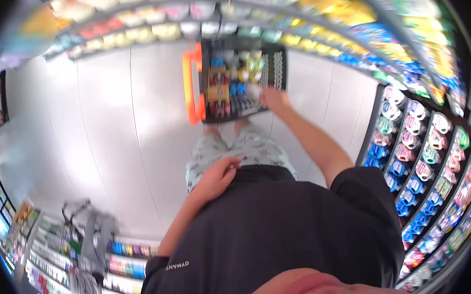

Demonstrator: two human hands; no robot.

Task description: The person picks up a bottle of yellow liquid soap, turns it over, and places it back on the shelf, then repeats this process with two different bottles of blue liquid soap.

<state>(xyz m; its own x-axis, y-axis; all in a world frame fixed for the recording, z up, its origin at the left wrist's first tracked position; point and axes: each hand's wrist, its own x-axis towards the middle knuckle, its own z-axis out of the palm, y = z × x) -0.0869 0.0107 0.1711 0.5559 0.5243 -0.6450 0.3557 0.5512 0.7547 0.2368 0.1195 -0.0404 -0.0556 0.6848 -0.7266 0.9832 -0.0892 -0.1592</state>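
Observation:
A black shopping basket (283, 61) with an orange handle (189, 87) stands on the floor in front of my legs, holding several small packages and bottles. Over its near right corner, my right hand (276, 99) is closed, with a blurred pale thing (254, 91) at the fingertips that I cannot make out. My left hand (221, 176) lies at my waist, at the hem of my black shirt (273, 221) and against my patterned shorts (262, 145). Its fingers are loosely stretched and hold nothing.
Shelves with yellow and blue packs (340, 8) curve across the far side. To the right stands a rack of capped bottles (410, 140). A person in grey clothes (95, 238) is at the lower left by another shelf (122, 283). Pale floor (118, 117) lies left of the basket.

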